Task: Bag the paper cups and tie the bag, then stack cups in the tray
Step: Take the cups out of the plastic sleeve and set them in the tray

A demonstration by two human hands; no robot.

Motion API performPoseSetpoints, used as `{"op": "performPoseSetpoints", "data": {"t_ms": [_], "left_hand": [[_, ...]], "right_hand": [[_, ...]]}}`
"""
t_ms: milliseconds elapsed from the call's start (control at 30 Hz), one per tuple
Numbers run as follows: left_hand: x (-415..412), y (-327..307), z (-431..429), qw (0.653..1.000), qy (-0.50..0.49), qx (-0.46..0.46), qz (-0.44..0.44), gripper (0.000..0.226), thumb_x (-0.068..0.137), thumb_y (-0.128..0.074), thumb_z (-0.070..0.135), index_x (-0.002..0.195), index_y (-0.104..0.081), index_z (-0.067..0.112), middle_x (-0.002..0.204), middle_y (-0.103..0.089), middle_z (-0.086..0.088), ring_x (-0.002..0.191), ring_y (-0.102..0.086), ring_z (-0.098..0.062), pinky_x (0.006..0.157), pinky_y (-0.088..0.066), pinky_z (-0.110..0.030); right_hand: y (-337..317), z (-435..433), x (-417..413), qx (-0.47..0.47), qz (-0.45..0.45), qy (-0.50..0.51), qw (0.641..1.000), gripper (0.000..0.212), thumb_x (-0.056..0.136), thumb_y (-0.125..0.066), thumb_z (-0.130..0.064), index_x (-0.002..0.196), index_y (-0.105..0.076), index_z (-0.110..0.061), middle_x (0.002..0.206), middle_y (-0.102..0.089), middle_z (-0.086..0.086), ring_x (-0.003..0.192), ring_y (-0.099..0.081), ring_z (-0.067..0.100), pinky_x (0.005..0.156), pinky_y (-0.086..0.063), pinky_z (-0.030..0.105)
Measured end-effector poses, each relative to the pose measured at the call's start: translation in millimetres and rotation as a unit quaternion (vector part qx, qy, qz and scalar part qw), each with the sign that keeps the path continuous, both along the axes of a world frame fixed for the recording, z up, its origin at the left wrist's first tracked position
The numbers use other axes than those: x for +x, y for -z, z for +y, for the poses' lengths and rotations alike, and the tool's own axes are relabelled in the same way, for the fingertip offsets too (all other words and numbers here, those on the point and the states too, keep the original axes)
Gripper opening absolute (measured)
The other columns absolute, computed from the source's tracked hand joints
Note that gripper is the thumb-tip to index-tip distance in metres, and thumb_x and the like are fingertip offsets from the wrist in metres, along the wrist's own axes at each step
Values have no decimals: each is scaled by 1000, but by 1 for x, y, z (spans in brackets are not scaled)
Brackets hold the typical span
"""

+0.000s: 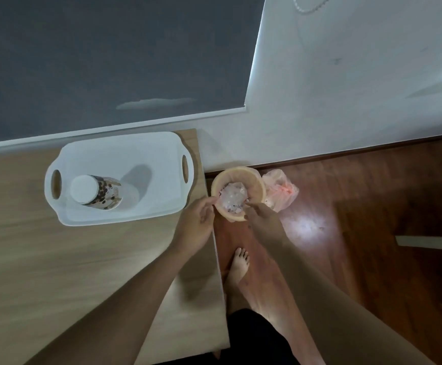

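Head view, looking down. At left, a white tray (125,154) sits on a wooden table (56,259), holding a stack of patterned cups (96,192). Past the table edge, the left hand (196,222) and right hand (263,219) each pinch a clear bag (233,197) inside a tan bin (238,193) on the floor (372,206). Another bag (280,193) lies just beside the bin, to the right.

Hidden and unclear around your hands

Your left hand (197,219) and right hand (260,219) cover the near rim of the bin (237,175); the crumpled bag (233,197) inside is too blurred to show any cups. The stack of cups (96,192) in the tray (125,214) can't be counted. Both your forearms run off the bottom edge.
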State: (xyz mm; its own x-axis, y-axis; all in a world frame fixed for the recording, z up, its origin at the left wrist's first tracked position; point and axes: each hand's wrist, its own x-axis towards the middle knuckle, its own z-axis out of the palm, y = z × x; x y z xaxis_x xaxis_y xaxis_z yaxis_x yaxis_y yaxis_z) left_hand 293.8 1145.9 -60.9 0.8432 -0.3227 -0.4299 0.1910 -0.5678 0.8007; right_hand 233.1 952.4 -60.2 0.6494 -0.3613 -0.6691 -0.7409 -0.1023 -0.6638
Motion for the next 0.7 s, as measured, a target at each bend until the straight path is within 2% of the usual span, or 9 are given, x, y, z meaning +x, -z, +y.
{"op": "performPoseSetpoints", "data": {"t_ms": [100,167,267,400,433,500,567,633,700], "left_hand": [[-18,-3,46,997,23,7,-73,36,115,-56,9,144,-74,19,145,-75,5,135,-68,-5,119,-54,-30],[-28,-2,83,994,32,11,-106,41,113,-57,6,148,-72,21,148,-73,6,139,-66,-9,122,-52,-32],[-42,6,133,990,30,42,-130,44,112,-58,6,153,-68,20,152,-67,3,144,-60,-13,125,-50,-42],[-53,18,199,989,19,107,-102,52,114,-56,36,165,-56,23,173,-47,-2,162,-41,-20,132,-41,-53],[-56,21,216,985,23,135,-108,61,113,-53,47,170,-48,25,179,-40,-3,168,-33,-24,134,-36,-56],[-58,27,243,970,34,210,-119,80,110,-47,68,179,-24,35,188,-19,-2,175,-13,-33,140,-18,-63],[-59,33,265,954,34,278,-110,91,105,-46,80,179,-5,44,191,1,2,176,4,-36,138,-4,-68],[-58,42,279,937,52,321,-129,94,104,-39,85,179,-1,45,191,12,3,175,11,-40,136,-3,-75],[-59,54,287,920,72,348,-166,93,104,-34,85,180,-6,40,191,10,-2,175,7,-44,133,-8,-80]], "right_hand": [[-16,38,-5,-44,-64,-47,996,25,109,-63,-30,126,-77,-19,115,-77,-10,108,-71,2,103,-55,31],[-22,70,-9,-55,-89,-84,991,20,110,-63,-26,120,-78,-20,111,-78,-14,104,-70,-6,99,-55,25],[-22,113,-17,-104,-134,-128,977,20,107,-66,-15,121,-79,-14,122,-79,-6,114,-71,6,107,-54,28],[-13,172,-25,-147,-172,-218,949,28,103,-67,-13,130,-76,-11,136,-69,1,124,-66,11,110,-38,3],[-6,188,-27,-133,-174,-238,946,32,104,-66,-16,136,-73,-12,143,-64,3,130,-63,13,114,-40,8],[11,214,-30,-162,-189,-285,926,42,107,-61,-27,147,-66,-13,157,-56,3,148,-51,17,126,-40,33],[29,238,-32,-228,-187,-323,899,54,111,-52,-40,160,-53,-19,173,-40,1,164,-30,21,135,-26,47],[41,255,-30,-288,-164,-335,882,61,114,-44,-49,170,-35,-25,182,-23,0,170,-13,22,137,-15,50],[50,268,-28,-349,-144,-345,859,67,114,-37,-56,174,-23,-30,184,-14,1,172,-7,25,136,-14,56]]}}
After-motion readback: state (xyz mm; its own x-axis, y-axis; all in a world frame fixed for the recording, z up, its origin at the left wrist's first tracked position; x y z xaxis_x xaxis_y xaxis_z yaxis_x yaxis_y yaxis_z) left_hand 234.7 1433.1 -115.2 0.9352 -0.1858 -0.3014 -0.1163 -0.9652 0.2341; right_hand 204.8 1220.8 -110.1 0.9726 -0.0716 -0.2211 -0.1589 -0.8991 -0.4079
